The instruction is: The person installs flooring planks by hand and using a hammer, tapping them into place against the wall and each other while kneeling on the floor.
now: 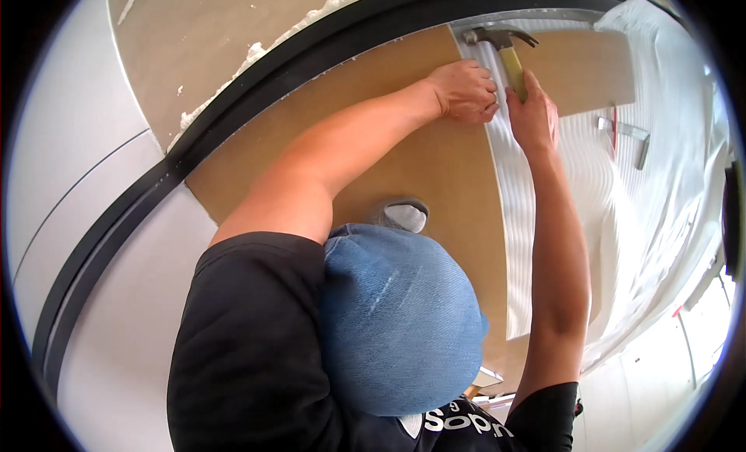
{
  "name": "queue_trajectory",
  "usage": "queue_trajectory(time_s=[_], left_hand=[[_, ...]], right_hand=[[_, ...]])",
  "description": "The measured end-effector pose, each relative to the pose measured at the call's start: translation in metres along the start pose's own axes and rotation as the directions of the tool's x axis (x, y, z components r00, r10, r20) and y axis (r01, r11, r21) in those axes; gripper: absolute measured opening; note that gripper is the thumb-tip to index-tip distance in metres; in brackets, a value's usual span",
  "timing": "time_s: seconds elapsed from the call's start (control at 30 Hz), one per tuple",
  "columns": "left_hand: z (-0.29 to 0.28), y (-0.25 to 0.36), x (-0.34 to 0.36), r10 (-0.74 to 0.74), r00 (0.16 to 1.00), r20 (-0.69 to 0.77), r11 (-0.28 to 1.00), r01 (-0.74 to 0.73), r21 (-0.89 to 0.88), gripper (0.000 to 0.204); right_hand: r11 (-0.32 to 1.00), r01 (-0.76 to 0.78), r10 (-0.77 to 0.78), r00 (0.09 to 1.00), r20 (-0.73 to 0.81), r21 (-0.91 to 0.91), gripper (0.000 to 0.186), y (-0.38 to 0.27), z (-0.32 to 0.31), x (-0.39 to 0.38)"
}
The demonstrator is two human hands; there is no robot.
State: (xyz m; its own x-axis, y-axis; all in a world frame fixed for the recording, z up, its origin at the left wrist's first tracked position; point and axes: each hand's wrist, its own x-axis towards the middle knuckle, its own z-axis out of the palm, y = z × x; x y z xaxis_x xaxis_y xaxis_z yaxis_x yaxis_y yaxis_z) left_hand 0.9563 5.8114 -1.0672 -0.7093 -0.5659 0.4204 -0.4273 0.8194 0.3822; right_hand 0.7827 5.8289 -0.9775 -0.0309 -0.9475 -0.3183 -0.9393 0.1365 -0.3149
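My right hand (535,114) is wrapped round the yellow handle of a claw hammer (510,64). Its dark metal head points away from me, over the board's edge. Just left of it, my left hand (465,92) is closed, fingers curled down at the edge of a large wood-coloured board (420,165). Whatever those fingers pinch, if anything, is hidden. A strip of white ribbed foam sheet (519,227) shows along the board's right edge, under and beside both hands. Beyond it, another wood-coloured piece (594,71) lies at the far right.
A black frame rail (256,79) curves along the far and left sides, with rough white filler behind it. On the foam at right lie a metal square (642,141) and a thin red stick (615,130). My denim knee (400,320) and grey shoe (406,217) are on the board.
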Motion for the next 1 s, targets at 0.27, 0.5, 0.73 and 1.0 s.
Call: queue_trajectory(time_s=[0.27,0.5,0.73,1.0], left_hand=[[-0.001,0.002,-0.001,0.022,0.999,-0.024,1.0,-0.022,0.006,0.03],[0.002,-0.001,-0.001,0.025,0.999,-0.036,1.0,-0.025,-0.004,0.029],[-0.001,0.0,-0.002,0.028,0.999,-0.029,0.999,-0.028,-0.017,0.029],[0.0,0.0,-0.004,0.024,0.999,-0.044,1.0,-0.025,-0.003,0.03]], right_hand=[[1.0,0.003,-0.001,0.996,-0.09,0.03,0.05,0.006,0.012,0.005],[0.998,0.042,-0.041,0.999,-0.023,0.038,0.051,0.0,0.015,0.003],[0.999,0.026,-0.022,0.995,-0.095,0.042,0.05,0.008,0.007,0.008],[0.995,0.093,-0.092,0.994,-0.067,0.02,0.049,0.005,0.011,0.008]])
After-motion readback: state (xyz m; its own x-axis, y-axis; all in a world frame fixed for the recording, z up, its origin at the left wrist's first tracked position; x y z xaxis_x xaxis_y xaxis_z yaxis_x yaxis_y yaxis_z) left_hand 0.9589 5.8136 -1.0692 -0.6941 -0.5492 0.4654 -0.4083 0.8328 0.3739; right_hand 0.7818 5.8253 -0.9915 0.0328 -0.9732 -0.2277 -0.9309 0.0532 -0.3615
